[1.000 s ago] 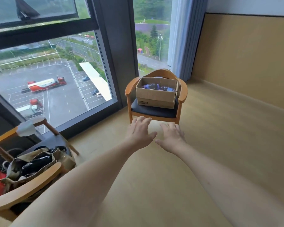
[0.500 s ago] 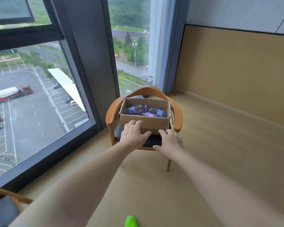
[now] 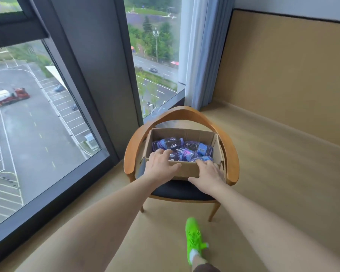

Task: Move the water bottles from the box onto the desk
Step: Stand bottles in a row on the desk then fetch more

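Observation:
An open cardboard box (image 3: 185,170) sits on the dark seat of a wooden armchair (image 3: 133,152). Several water bottles (image 3: 186,150) with purple and blue labels lie on their sides inside it. My left hand (image 3: 160,165) reaches over the box's near left rim, fingers stretched toward the bottles. My right hand (image 3: 209,176) hovers over the near right rim, fingers spread, their tips at a bottle with a blue label. Neither hand holds anything. No desk is in view.
A floor-to-ceiling window (image 3: 37,124) runs along the left, a grey curtain (image 3: 202,54) hangs behind the chair, and a tan panelled wall (image 3: 292,75) stands on the right. My green shoe (image 3: 194,238) is on the wooden floor in front of the chair.
I have walked up to the chair, so the box is now close below me. Both hands moved forward from in front of the box to over its near rim.

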`<state>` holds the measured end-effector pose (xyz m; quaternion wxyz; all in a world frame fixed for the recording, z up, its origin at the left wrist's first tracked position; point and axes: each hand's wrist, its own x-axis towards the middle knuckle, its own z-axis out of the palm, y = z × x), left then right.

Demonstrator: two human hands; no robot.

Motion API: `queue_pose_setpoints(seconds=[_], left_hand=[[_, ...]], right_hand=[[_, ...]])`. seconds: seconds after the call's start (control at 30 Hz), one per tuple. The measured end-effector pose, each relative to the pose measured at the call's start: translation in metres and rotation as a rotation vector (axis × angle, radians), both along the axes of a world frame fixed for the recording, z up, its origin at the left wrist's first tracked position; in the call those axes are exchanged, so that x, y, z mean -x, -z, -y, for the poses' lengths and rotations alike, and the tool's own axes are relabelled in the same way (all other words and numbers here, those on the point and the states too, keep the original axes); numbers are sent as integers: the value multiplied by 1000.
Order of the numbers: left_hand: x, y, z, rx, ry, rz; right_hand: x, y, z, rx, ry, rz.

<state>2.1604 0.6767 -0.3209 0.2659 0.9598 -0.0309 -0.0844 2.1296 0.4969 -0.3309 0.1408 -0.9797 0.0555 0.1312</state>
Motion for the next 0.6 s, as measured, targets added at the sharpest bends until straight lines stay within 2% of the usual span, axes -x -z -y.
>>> queue_pose_setpoints(seconds=[0.43,0.6], left_hand=[[-237,64,23,-109,0,-160],[-288,92,30,-100,-26,-244]], right_hand=[[-248,82,39,-30,18,-224],[-302,111,43,-41,22,-319]])
